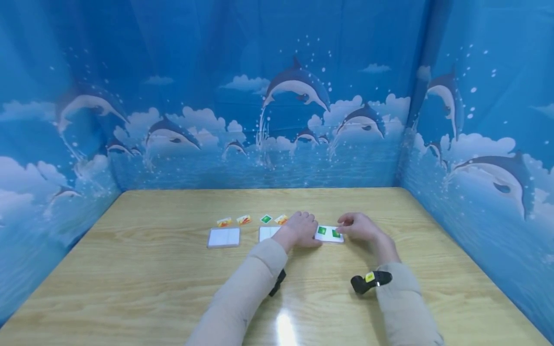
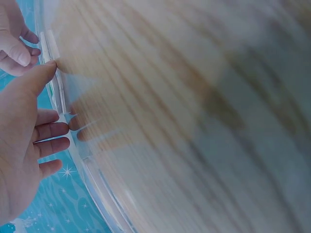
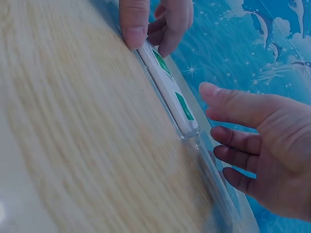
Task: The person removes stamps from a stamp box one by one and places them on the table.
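A flat white block [image 1: 329, 239] lies on the table with two small green stickers [image 1: 322, 230] on its top. My left hand [image 1: 300, 229] holds this block at its left end, thumb on the near side and a finger on the far side, as the right wrist view shows. My right hand [image 3: 272, 145] is beside the block's right end, its fingers loosely bent, with nothing visible in them. From the head view, its fingertips hover close to the right green sticker [image 1: 336, 233]. The left wrist view has the left hand [image 2: 24, 126] close up, the block mostly hidden.
Two more flat white blocks lie to the left, one at far left [image 1: 223, 238] and a middle one [image 1: 268, 233] partly behind the left forearm. Behind them sit small orange pieces [image 1: 244, 219] and a green piece [image 1: 266, 218]. A dolphin-print curtain [image 1: 216, 144] surrounds the wooden table [image 1: 151, 278].
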A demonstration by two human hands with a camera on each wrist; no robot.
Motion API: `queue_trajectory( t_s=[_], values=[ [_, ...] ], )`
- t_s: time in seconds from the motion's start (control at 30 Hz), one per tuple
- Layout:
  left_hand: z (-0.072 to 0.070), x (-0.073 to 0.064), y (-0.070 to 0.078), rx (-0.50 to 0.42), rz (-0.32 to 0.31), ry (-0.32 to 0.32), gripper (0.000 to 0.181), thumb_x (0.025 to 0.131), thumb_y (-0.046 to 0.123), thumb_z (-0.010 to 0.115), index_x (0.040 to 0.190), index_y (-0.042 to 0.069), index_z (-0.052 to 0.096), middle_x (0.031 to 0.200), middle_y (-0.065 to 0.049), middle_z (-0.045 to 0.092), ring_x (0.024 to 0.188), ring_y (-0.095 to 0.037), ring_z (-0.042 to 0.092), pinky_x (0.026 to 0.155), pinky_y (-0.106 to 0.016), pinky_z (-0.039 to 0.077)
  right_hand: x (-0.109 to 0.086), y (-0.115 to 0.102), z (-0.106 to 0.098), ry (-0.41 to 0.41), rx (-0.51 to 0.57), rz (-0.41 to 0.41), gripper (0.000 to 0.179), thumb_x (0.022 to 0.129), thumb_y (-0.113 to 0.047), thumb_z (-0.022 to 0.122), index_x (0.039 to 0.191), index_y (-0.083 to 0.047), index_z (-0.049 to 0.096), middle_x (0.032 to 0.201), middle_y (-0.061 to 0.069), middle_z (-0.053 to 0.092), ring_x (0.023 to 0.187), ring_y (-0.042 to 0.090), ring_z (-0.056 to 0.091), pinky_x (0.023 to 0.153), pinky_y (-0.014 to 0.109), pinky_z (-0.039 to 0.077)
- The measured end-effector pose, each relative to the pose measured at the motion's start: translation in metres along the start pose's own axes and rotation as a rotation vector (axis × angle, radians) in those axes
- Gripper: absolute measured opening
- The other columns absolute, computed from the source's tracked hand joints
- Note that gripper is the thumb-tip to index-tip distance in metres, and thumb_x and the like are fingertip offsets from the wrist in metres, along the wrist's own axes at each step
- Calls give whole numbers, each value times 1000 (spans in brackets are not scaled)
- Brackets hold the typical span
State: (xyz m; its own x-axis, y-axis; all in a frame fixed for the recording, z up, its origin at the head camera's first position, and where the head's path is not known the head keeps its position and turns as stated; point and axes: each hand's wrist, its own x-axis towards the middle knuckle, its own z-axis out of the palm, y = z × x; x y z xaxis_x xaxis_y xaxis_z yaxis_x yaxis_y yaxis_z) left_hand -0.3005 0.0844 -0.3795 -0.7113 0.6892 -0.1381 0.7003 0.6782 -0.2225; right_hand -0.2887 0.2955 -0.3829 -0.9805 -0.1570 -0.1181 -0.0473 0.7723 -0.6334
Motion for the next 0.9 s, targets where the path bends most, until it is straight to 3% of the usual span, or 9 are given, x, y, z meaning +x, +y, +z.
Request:
queue_trajectory(
  t_s=[0.4,0.9],
  values=[
    [-1,-2,0,-20,4,8,64,89,61,42,130,13,51,127,-3,51,118,-18,44,103,-34,30,2,0,9,0,-8,-38,41,76,-19,74,110,0,62,104,13,58,96,27,51,86,45,41],
    [-2,-3,2,6,-6,5,65,89,62,41,131,13,51,128,-3,51,118,-18,44,104,-35,30,3,1,11,23,7,12,35,78,-20,72,107,-3,64,105,12,58,97,28,51,86,46,40]
  ],
)
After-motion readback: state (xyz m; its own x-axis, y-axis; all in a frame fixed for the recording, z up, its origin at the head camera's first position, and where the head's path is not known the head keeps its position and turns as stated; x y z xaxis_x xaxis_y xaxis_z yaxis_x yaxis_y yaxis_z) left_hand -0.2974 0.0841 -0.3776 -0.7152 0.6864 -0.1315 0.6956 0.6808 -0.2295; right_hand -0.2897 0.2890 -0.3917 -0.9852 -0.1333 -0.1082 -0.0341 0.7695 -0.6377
